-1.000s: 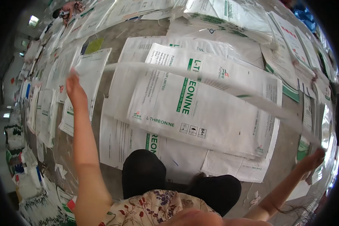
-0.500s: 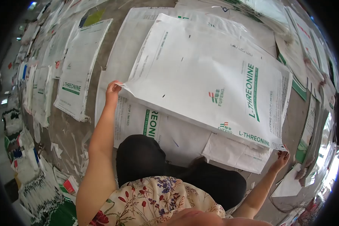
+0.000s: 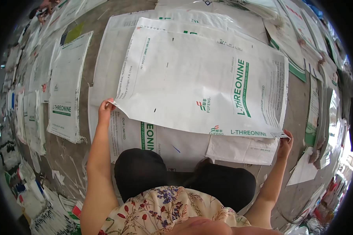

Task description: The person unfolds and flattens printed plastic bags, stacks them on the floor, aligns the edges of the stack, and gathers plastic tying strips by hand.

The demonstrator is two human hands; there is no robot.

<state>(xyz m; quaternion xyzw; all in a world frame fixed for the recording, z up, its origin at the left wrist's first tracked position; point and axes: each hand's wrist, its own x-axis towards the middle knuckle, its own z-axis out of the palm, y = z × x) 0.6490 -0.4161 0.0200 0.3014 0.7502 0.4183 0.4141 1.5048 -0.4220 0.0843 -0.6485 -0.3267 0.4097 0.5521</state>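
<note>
A large white woven sack (image 3: 176, 86) with green L-THREONINE lettering is spread out in front of me, its near edge lifted. My left hand (image 3: 105, 108) pinches its near left corner. At the near right corner, my right hand (image 3: 286, 144) grips the edge between thumb and fingers. Under it lie more white printed sacks, one with green lettering (image 3: 148, 137) showing in front of my knees. A folded white sack (image 3: 241, 149) rests beneath the near edge on the right.
On the left of the grey floor (image 3: 72, 156) lies a stack of L-THREONINE sacks (image 3: 68, 90) with frayed edges. Green-and-white sacks (image 3: 298, 66) are piled at the right. A white sheet (image 3: 303, 168) lies near my right arm. Loose threads and scraps litter the floor.
The held sack has levelled out, its right corner rising and its left corner dropping slightly in view. The whole scene has shifted left as my head turned. Both hands keep their grip.
</note>
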